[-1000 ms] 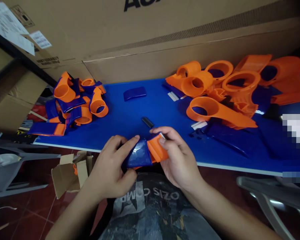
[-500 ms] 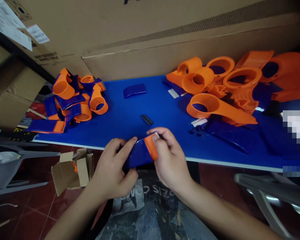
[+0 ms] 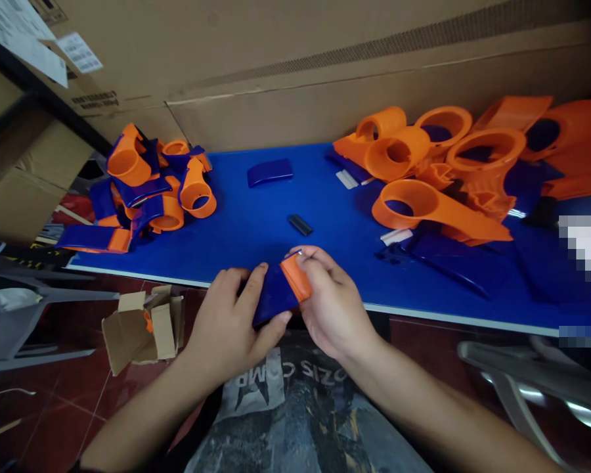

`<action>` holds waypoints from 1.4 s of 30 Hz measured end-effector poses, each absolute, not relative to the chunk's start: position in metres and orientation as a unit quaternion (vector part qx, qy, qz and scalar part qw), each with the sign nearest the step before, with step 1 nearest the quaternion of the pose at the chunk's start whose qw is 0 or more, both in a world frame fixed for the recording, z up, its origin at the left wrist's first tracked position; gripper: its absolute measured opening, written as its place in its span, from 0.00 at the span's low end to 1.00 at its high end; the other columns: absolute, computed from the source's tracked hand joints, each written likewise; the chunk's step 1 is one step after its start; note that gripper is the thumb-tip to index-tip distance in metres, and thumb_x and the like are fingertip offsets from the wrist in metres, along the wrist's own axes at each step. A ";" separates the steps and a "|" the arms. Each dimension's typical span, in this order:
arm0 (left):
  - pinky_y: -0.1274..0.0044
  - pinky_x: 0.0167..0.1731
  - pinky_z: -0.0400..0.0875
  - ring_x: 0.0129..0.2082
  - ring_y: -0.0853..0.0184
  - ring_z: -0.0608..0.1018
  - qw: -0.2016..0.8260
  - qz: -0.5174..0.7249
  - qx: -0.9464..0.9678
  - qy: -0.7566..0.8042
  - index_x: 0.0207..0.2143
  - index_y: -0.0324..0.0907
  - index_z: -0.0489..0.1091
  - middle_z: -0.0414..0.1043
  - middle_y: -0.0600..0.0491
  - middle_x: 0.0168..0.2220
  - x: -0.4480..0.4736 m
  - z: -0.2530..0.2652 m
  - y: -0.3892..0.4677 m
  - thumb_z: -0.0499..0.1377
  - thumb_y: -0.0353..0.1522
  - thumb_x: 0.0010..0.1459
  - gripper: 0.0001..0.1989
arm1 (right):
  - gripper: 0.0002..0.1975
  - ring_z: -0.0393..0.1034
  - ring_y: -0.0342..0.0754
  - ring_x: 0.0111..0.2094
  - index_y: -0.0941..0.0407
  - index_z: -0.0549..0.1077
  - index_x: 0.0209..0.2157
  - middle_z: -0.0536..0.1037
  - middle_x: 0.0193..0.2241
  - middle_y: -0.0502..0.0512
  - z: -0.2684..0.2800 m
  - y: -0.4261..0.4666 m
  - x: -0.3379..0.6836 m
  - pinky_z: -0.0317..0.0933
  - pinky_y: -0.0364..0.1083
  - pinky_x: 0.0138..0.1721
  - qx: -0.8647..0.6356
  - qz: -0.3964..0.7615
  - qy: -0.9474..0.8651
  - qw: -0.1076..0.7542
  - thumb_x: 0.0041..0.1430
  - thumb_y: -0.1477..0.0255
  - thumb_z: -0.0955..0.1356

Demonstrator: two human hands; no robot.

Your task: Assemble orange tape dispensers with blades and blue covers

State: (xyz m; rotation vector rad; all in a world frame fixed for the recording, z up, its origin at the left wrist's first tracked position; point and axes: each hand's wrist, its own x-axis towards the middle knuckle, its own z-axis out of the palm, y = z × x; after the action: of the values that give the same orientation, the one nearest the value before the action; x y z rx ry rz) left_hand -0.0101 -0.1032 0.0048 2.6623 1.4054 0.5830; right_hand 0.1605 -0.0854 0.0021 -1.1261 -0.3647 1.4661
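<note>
Both my hands hold one blue and orange tape dispenser point(image 3: 278, 293) just over the table's front edge. My left hand point(image 3: 236, 315) grips its blue end, the thumb along the near side and the fingers on the far side. My right hand point(image 3: 332, 302) closes on the orange end point(image 3: 296, 276), thumb on top and fingers curled behind; a thin shiny edge shows there. The dispenser's underside and its far left part are hidden by my hands. Beyond them a short dark grey strip point(image 3: 300, 225) lies on the table.
Several orange and blue dispensers point(image 3: 129, 167) are heaped at the left of the blue table point(image 3: 256, 220). A larger pile of orange ring-ended parts point(image 3: 398, 205) stands right, with white strips point(image 3: 396, 236) and blue covers point(image 3: 448, 263). One blue cover point(image 3: 270, 172) lies at the back, before a cardboard box point(image 3: 256, 121).
My left thumb has shifted right along the dispenser's near side. The dispenser and my right hand have moved slightly left. The whole view has shifted a little.
</note>
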 end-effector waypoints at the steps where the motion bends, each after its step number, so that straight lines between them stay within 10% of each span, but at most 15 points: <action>1: 0.58 0.46 0.77 0.47 0.50 0.75 0.020 0.185 0.869 0.458 0.67 0.30 0.64 0.72 0.36 0.49 -0.009 0.005 -0.102 0.62 0.45 0.67 0.35 | 0.07 0.69 0.47 0.34 0.52 0.77 0.37 0.76 0.32 0.49 0.003 -0.084 0.161 0.63 0.47 0.39 -0.483 0.631 -0.152 0.588 0.56 0.67 0.73; 42: 0.56 0.41 0.77 0.44 0.45 0.84 -0.134 0.095 0.876 0.454 0.62 0.27 0.72 0.81 0.28 0.49 0.020 -0.002 -0.073 0.51 0.52 0.73 0.36 | 0.06 0.68 0.44 0.29 0.53 0.74 0.33 0.73 0.26 0.46 -0.007 -0.055 0.165 0.61 0.45 0.31 -0.498 0.633 -0.078 0.587 0.55 0.68 0.73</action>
State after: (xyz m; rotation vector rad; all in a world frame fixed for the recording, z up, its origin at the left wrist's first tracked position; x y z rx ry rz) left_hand 0.0198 -0.0731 -0.0018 3.0138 1.5615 0.3268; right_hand 0.1652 -0.0546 -0.0069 -1.1617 -0.1815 1.4748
